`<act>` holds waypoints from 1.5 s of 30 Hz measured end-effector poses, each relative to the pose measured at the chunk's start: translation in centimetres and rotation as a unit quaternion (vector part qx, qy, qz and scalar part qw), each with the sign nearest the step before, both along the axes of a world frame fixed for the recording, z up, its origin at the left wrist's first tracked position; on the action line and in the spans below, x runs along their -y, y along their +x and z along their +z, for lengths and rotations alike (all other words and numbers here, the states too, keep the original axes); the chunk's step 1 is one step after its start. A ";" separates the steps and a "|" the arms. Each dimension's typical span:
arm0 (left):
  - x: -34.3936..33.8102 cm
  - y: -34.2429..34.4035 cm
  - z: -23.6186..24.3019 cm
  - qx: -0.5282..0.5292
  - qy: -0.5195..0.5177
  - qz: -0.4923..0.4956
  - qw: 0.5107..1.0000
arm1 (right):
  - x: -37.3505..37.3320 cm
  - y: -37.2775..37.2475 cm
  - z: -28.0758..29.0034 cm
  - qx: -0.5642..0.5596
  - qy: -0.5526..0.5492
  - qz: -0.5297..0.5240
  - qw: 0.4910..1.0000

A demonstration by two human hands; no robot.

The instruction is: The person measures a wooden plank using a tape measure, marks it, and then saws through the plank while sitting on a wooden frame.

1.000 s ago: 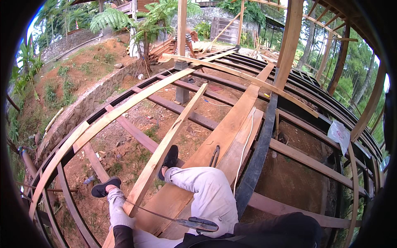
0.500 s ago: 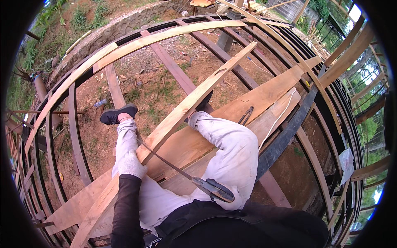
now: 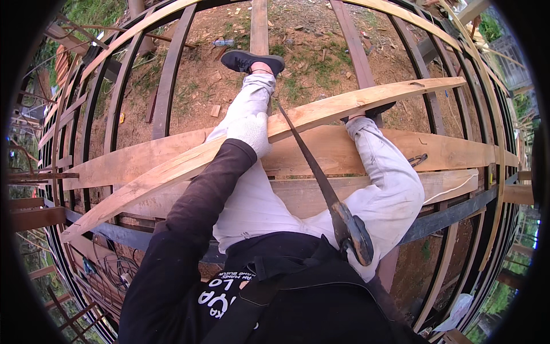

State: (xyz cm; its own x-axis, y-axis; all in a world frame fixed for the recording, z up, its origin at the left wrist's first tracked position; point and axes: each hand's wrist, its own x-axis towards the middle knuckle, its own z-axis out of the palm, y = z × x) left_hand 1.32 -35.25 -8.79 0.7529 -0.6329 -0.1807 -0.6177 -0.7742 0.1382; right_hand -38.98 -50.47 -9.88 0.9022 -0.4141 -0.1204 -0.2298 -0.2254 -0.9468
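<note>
My left hand (image 3: 252, 133), in a white knit glove, is closed on a long pale wooden beam (image 3: 355, 106) that slants across my legs. A handsaw (image 3: 316, 167) is held in my right hand (image 3: 362, 266), close to my right thigh; that hand is partly hidden behind the dark saw handle. The rusty blade points up and left and crosses the beam just right of my left hand, its tip reaching past the far edge. From this angle I cannot tell whether the teeth have cut into the wood.
A wide plank (image 3: 321, 152) and a second board (image 3: 450, 182) lie under my legs across dark joists (image 3: 172, 74). A dark pincer-like tool (image 3: 418, 160) rests on the wide plank. Littered earth (image 3: 309, 57) shows through the gaps. Coiled cable (image 3: 117, 269) lies at the lower left.
My view has swung left, so the beam now appears flatter across the picture. The saw blade shows steeper and broader. Both hands keep their holds.
</note>
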 end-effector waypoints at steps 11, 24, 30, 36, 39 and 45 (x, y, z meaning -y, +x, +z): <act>-0.9 -0.9 -0.2 -0.012 -0.005 0.014 1.000 | -1.2 9.0 1.7 0.026 0.098 -0.069 0.992; -0.6 -0.3 0.5 -0.016 0.004 0.038 0.999 | -0.9 11.0 2.6 -0.007 0.155 -0.072 0.985; -0.5 -0.5 0.0 -0.018 0.012 0.018 1.000 | -0.8 10.2 2.2 -0.017 0.022 -0.070 0.997; -0.1 -0.4 0.3 -0.031 0.009 0.025 0.999 | 0.0 19.0 1.8 0.017 0.003 -0.030 0.999; -0.5 -0.9 1.0 -0.023 0.004 0.031 0.999 | -0.6 5.9 4.6 -0.022 -0.011 -0.010 1.000; 0.6 -1.7 0.0 -0.026 0.012 0.032 0.999 | -0.9 18.2 -1.1 0.059 -0.060 -0.074 0.994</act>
State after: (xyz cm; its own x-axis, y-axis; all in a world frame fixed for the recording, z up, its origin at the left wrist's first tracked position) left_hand -0.33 -35.87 -8.77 0.7807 -0.5792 -0.2344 -0.5597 -0.8150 0.1496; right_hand -20.77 -49.56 -11.02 0.8350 -0.5487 0.0408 -0.1580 -0.3101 -0.9375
